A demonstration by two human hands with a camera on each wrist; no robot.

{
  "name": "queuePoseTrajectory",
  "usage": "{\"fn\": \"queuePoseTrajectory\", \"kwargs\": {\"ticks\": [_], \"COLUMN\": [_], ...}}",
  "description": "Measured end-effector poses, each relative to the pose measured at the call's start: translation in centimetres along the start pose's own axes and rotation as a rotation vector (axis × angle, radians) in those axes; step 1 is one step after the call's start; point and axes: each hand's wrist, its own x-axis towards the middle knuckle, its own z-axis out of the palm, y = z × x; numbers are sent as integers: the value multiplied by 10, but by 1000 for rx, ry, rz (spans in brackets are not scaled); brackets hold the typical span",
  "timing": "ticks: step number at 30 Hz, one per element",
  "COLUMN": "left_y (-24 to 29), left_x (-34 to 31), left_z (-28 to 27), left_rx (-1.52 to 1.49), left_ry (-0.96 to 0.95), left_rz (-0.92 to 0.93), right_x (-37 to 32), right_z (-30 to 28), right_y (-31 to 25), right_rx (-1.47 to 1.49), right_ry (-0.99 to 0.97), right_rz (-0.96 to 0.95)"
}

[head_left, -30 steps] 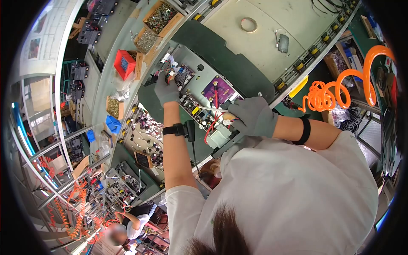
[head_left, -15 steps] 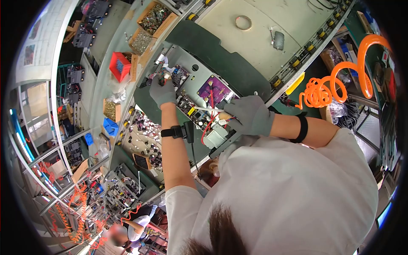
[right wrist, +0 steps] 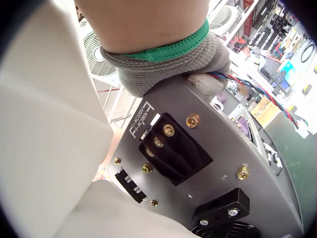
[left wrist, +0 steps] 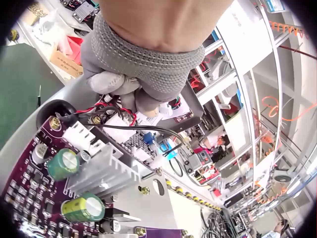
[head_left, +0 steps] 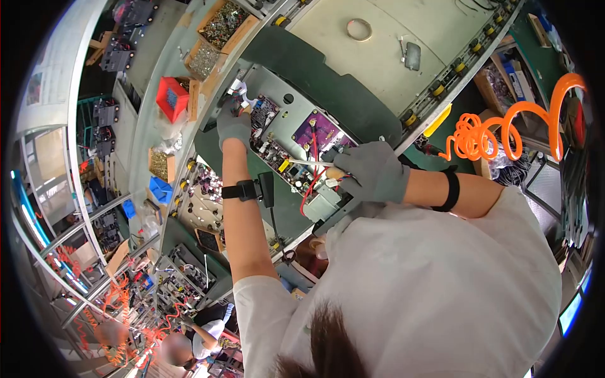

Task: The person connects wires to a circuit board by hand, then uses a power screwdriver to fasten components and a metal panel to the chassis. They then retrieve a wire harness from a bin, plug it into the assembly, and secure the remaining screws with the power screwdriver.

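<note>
A grey metal chassis (head_left: 296,112) with a purple circuit board (head_left: 307,131) and other crowded boards lies in front of me. At its far-left corner my gloved left hand (head_left: 232,125) curls its fingers around red and black wires (left wrist: 131,115), beside white connectors. In the left wrist view the fingertips are partly hidden among these wires. My gloved right hand (head_left: 378,173) rests at the near-right end of the chassis. There its fingers pinch a twisted red-and-blue wire cable (right wrist: 257,90) over the panel edge, with a white plug (right wrist: 302,130) hanging free.
Wooden bins of small parts (head_left: 222,25) and a red bin (head_left: 172,99) stand at the left. A roll of tape (head_left: 358,29) and a small grey device (head_left: 413,57) lie on the far surface. An orange coiled hose (head_left: 469,138) hangs at the right.
My left hand has shifted left and slightly away, from over the boards to the chassis's outer corner. The right hand stays at its end with the cable. The view has drifted slightly.
</note>
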Motion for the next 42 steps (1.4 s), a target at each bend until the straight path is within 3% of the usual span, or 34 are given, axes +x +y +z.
{"fn": "queuePoseTrajectory", "kwargs": {"ticks": [2, 7, 9, 10, 12, 14, 16, 18, 20, 22, 25, 27, 28, 30, 32, 34, 38, 42], "left_y": [3, 2, 1, 5, -3, 10, 28, 49, 70, 94, 117, 119, 121, 124, 117, 109, 104, 108], "left_x": [1, -12, -21, -27, -43, -68, -100, -133, -164, -190, -218, -232, -236, -244, -250, -252, -253, -255], "left_z": [-4, -3, -3, -9, -16, -35, -53, -68, -75, -77, -72, -68, -69, -74, -69, -64, -69, -82], "left_rx": [-11, -4, -146, -45, -152, -272, -395, -707, -720, -733, -637, -316, -323, -153, -148, -542, -698, -882], "left_ry": [-128, -43, 22, 26, 104, 147, 189, 31, -50, -136, -131, 34, 43, 83, 44, -36, -15, -21], "left_rz": [-94, -16, 30, -13, -7, 1, -3, -78, -51, -22, 116, 239, 237, 394, 374, 250, 56, -72], "right_x": [0, -1, -2, -2, -3, -3, 2, 6, 9, 8, 11, 11, 11, 12, 13, 14, 17, 15], "right_z": [0, 3, 1, -2, -6, -10, -28, -43, -49, -46, -40, -37, -34, -25, -32, -39, -38, -40], "right_y": [0, -2, -4, -4, 0, 6, -3, -15, -27, -33, -49, -54, -55, -58, -63, -63, -64, -68], "right_rx": [-5, -31, -42, -39, -63, -93, -76, -17, -23, 5, 137, 249, 241, 558, 613, 540, 687, 483], "right_ry": [-24, 3, 4, 1, 2, 232, 209, 160, 118, 99, -18, -58, -62, 113, 118, 72, 178, 1], "right_rz": [0, 30, 24, 34, 8, -14, 41, 166, 154, -107, -152, -39, -43, 7, -31, 63, 47, -18]}}
